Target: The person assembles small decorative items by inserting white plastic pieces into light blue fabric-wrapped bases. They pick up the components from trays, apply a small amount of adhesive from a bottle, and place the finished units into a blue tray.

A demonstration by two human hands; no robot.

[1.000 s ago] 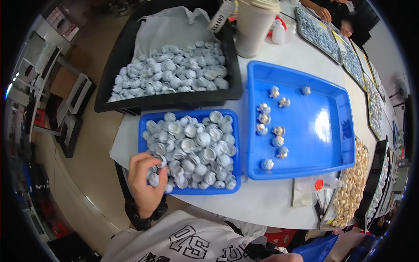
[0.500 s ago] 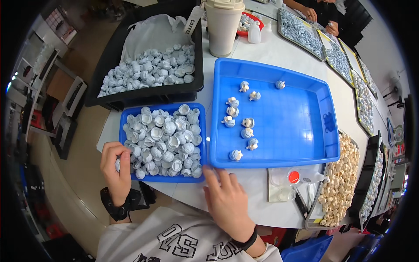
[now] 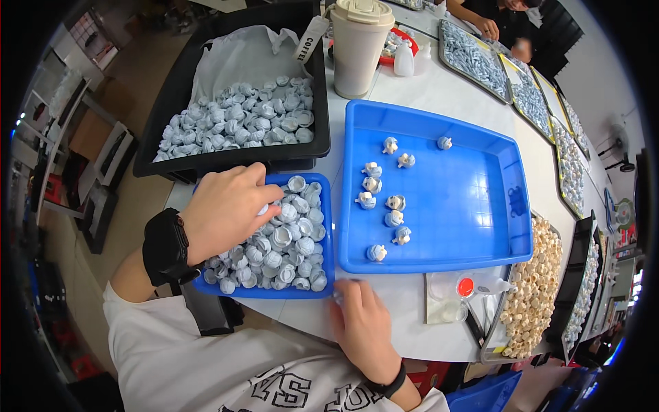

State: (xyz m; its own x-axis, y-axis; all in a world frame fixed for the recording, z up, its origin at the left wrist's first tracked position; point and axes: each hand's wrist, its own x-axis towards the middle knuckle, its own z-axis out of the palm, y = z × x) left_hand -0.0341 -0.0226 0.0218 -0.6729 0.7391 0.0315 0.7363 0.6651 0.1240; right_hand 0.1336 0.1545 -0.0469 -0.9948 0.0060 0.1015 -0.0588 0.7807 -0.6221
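My left hand (image 3: 230, 209) reaches over the small blue tray (image 3: 328, 240), which is heaped with pale blue-grey cup-shaped shells (image 3: 281, 237). Its fingers are bent together, with a bit of one pale shell showing at the tips. On the white table just in front of the trays, my right hand (image 3: 364, 326) has its fingers curled. Something small and greyish shows by its thumb, too blurred to name. Several shells with cream-coloured inserts (image 3: 395, 218) lie scattered along the left half of the large blue tray (image 3: 439, 264).
Behind the small tray stands a black crate (image 3: 154, 168) holding more shells and a white sheet. A lidded cup (image 3: 357, 51) is at the back. Cream pieces (image 3: 532, 295) fill a tray at right, near small bottles (image 3: 491, 283). Another person's hand (image 3: 489, 29) works far right.
My left hand has moved from the small tray's left edge to above its shells. My right hand's fingers have curled in, slightly lower. The view has shifted a little.
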